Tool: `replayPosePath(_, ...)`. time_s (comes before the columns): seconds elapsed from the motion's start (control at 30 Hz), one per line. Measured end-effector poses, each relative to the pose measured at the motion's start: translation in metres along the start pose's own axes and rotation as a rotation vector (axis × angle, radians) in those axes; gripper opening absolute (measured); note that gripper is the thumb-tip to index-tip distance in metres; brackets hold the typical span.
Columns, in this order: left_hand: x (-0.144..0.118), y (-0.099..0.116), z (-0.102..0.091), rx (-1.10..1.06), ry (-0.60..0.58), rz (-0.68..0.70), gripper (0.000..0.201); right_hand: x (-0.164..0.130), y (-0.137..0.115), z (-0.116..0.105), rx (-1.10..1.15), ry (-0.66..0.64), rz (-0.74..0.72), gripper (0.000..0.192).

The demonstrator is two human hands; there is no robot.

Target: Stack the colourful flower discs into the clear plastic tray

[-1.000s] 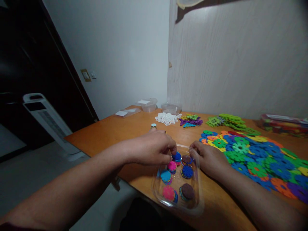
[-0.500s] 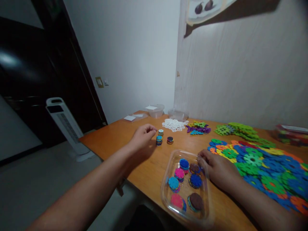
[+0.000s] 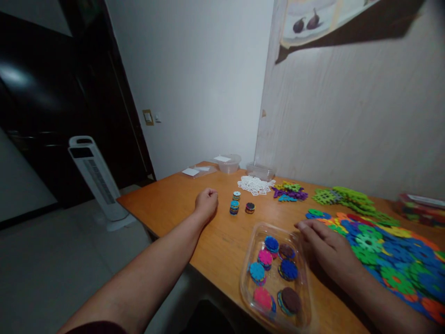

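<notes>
clear tray [image 3: 250,241] touches right hand [image 3: 325,248]; left hand [image 3: 206,202] fisted.

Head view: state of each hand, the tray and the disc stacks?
left hand: closed in a fist, resting on the table, holding nothing visible
right hand: flat, against the tray's edge
clear tray: uncovered, six disc stacks inside
three small stacks: upright, beside left hand
</notes>
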State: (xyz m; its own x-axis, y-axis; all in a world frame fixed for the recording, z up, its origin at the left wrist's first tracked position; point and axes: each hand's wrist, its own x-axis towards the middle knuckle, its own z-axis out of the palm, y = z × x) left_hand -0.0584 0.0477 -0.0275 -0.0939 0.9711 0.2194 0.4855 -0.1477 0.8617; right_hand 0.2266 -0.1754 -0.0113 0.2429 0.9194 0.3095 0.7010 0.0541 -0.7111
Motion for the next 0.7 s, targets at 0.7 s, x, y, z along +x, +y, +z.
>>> replayPosePath(0.7,0.036,0.006,0.009,0.220,-0.023,0.034,0.022,-0.031,-0.051,0.033,0.559,-0.250,0.585,0.032)
